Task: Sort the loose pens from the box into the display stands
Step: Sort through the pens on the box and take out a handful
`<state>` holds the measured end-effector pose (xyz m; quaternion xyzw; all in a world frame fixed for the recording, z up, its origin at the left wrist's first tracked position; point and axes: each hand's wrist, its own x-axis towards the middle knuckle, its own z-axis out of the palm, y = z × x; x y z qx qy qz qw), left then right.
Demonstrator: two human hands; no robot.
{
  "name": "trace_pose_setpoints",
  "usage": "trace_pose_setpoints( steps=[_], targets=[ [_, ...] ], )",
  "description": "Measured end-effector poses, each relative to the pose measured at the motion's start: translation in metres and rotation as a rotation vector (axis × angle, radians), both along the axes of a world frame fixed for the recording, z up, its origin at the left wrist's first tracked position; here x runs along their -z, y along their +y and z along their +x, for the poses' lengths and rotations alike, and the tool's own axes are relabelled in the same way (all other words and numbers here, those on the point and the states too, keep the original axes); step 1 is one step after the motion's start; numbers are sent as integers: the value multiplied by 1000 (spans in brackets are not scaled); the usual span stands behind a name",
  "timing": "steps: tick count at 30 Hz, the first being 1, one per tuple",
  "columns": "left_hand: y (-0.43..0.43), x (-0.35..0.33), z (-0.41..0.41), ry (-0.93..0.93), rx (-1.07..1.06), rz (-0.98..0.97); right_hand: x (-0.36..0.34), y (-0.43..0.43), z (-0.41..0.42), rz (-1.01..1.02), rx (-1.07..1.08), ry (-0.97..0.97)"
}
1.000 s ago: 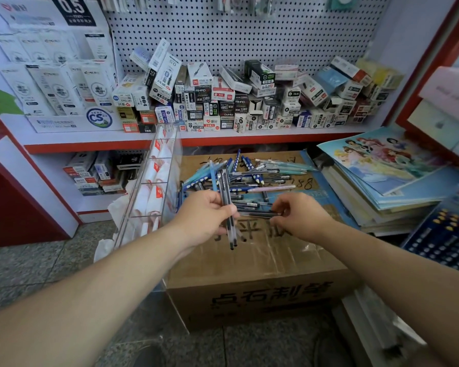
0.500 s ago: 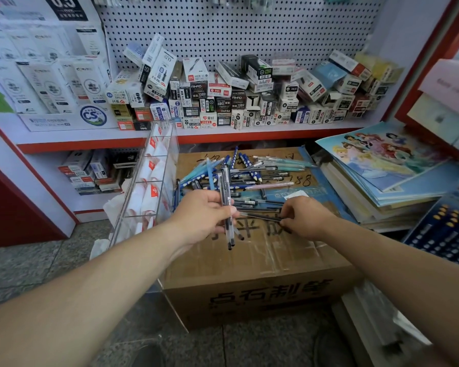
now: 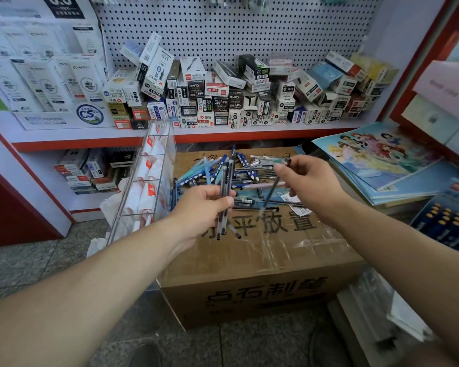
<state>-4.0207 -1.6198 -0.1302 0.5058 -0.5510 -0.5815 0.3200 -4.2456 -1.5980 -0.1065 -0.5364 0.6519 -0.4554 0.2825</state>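
Gripping a bundle of dark pens point(image 3: 227, 178) in our left hand point(image 3: 203, 209), we have the fingers curled round it. The pens stand nearly upright, and their ends stick out above and below the fist. Our right hand point(image 3: 312, 185) pinches a single pen point(image 3: 271, 193) near its upper end between thumb and fingers. This pen hangs slanted, with its lower tip pointing down and to the left, apart from the bundle.

Both hands are above a closed, taped cardboard box point(image 3: 249, 263) with large printed characters. On the far part of its top lies the pile of loose pens point(image 3: 249, 172), crossing each other (mostly blue and teal, one pink, some dark). Just left of the box stands a clear display stand point(image 3: 167, 160), leaning back. Its compartments hold white packets with red marks, and we cannot tell what they are.

Behind the box, a shelf point(image 3: 249, 135) with a red edge carries many small pen cartons point(image 3: 223, 96) in front of a pegboard point(image 3: 223, 27). A stack of picture books point(image 3: 376, 154) lies to the right.
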Motion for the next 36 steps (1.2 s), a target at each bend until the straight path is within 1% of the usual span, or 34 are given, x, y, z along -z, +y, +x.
trace_pose_setpoints(
  steps=[4, 9, 12, 15, 16, 17, 19, 21, 23, 25, 28, 32, 34, 36],
  targets=[
    [2, 3, -2, -14, 58, -26, 0, 1, 15, 8, -82, 43],
    [10, 4, -8, 30, 209, -11, 8, -1, 35, 14, -168, -125],
    [11, 4, -8, 79, 207, 8, 10, -4, 42, 5, -171, -175],
    [8, 2, -7, 44, 187, -20, 12, -9, 38, 40, -175, -240],
    [7, 1, -6, 35, 176, -24, 14, -10, 35, 55, -168, -201],
    [7, 1, -6, 31, 164, -25, 18, -12, 31, 67, -148, -95],
    [5, 1, -5, 41, 131, -11, 30, -15, 19, 95, -111, 235],
    [4, 2, -4, 54, 88, 4, 43, -18, 6, 193, -124, 501],
    [2, 4, -2, 25, 73, -18, 57, -22, -5, 332, -186, 657],
    [-1, 7, -1, -9, 72, -46, 65, -24, -9, 412, -236, 715],
    [-4, 9, -1, -27, 68, -57, 68, -24, -10, 442, -247, 677],
    [-3, 7, -1, -56, 60, -75, 63, -18, -13, 413, -246, 529],
    [-4, 7, -1, -85, 64, -87, 55, -15, -14, 345, -206, 417],
    [-5, 8, -1, -95, 70, -88, 44, -14, -13, 257, -118, 246]
  ],
)
